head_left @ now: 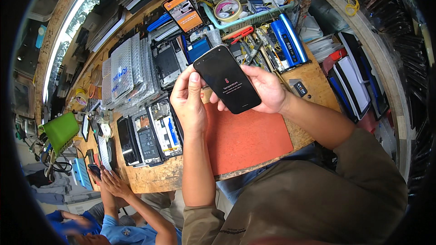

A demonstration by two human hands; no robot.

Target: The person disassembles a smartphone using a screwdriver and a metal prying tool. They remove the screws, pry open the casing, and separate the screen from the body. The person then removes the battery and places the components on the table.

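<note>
A black smartphone [227, 79] is held up above a red work mat [254, 140], its dark screen lit with a small red thermometer symbol and a few lines of white text. My left hand [190, 100] grips its left edge, thumb against the side. Around the right edge and lower back, my right hand [265, 90] is wrapped, with fingertips showing at the phone's left side. Beyond it, a second phone [184, 13] stands propped with an orange and white screen. Several opened phones with bare inner parts [156, 129] lie left of my left forearm.
Bubble-wrapped packs [127, 70] are stacked at the left. A green basket [279, 4] holds tape rolls and small items at the back. Hand tools [254, 47] lie beside a blue cylindrical device [288, 41]. At lower left, a co-worker's hands [113, 183] hold another phone.
</note>
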